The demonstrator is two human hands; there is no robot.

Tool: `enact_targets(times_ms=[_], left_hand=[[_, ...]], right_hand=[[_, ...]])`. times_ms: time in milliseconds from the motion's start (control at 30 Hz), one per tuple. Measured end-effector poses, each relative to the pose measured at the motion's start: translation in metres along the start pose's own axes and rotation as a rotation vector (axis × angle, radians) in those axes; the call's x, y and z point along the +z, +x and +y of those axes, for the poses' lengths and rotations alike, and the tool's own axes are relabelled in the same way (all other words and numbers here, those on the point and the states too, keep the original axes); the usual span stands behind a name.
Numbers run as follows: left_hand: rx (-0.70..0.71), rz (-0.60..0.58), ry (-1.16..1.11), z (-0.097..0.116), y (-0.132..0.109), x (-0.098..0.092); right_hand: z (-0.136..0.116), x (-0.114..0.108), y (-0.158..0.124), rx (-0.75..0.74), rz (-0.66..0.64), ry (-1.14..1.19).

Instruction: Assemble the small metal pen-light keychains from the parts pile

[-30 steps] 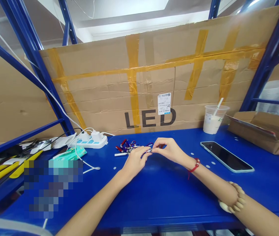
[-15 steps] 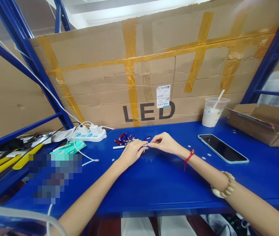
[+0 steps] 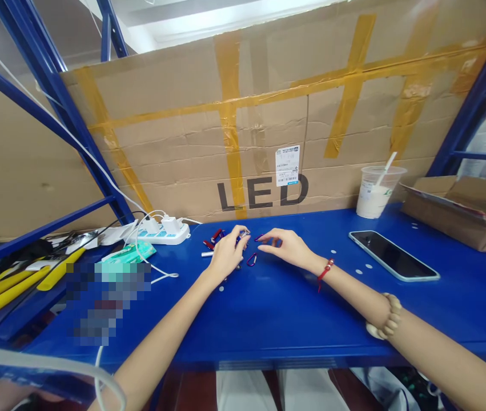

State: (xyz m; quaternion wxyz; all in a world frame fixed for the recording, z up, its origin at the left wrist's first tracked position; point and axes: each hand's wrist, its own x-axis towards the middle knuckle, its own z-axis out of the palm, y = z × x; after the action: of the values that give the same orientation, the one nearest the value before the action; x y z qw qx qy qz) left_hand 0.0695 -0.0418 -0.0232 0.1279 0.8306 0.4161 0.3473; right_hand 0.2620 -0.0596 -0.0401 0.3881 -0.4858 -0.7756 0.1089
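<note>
Head view: the nearer purple clip (image 3: pixel 252 260) lies on the counter (image 3: pixel 294 325) between the hands, long axis slanting away rightward. It sits just left of, and closer to the wearer than, the right hand (image 3: pixel 289 246), whose fingers are parted, apparently empty. The left hand (image 3: pixel 227 251), similarly near, curls by a silvery piece (image 3: pixel 245 232); gripped or not, I cannot tell.

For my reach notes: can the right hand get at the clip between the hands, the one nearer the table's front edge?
Probably yes: the right hand looks open, and that clip lies on the table close by, with nothing visible between them.
</note>
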Motion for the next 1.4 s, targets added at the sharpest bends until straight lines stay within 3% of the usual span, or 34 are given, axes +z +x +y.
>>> enact_targets(times_ms=[133, 300, 433, 600, 767, 900, 1067, 1233, 1400], left_hand=[[-0.081, 0.082, -0.137, -0.012, 0.005, 0.002], [-0.141, 0.118, -0.29, -0.016, 0.007, 0.005], [-0.213, 0.173, -0.347, -0.014, 0.006, 0.006], [-0.339, 0.138, -0.584, -0.011, 0.011, 0.003], [-0.477, 0.212, -0.702, -0.008, 0.017, -0.015], [-0.573, 0.274, -0.65, -0.017, 0.021, -0.029], [-0.57, 0.311, -0.575, -0.032, 0.024, -0.033], [-0.545, 0.263, -0.601, -0.033, 0.022, -0.023], [-0.509, 0.23, -0.611, -0.03, 0.021, -0.015]], right_hand=[[0.009, 0.01, -0.003, -0.221, -0.171, -0.157], [0.009, 0.011, -0.002, -0.266, -0.246, -0.238], [0.006, 0.008, -0.002, -0.241, -0.26, -0.227], [0.003, 0.005, -0.001, -0.136, -0.211, -0.371], [0.003, 0.0, -0.002, 0.0, -0.156, -0.521], [0.008, 0.004, -0.002, -0.038, -0.137, -0.432], [0.006, 0.019, 0.014, -0.1, -0.161, -0.338], [-0.01, 0.043, 0.048, 0.008, -0.244, -0.442], [-0.018, 0.059, 0.067, 0.084, -0.241, -0.489]])
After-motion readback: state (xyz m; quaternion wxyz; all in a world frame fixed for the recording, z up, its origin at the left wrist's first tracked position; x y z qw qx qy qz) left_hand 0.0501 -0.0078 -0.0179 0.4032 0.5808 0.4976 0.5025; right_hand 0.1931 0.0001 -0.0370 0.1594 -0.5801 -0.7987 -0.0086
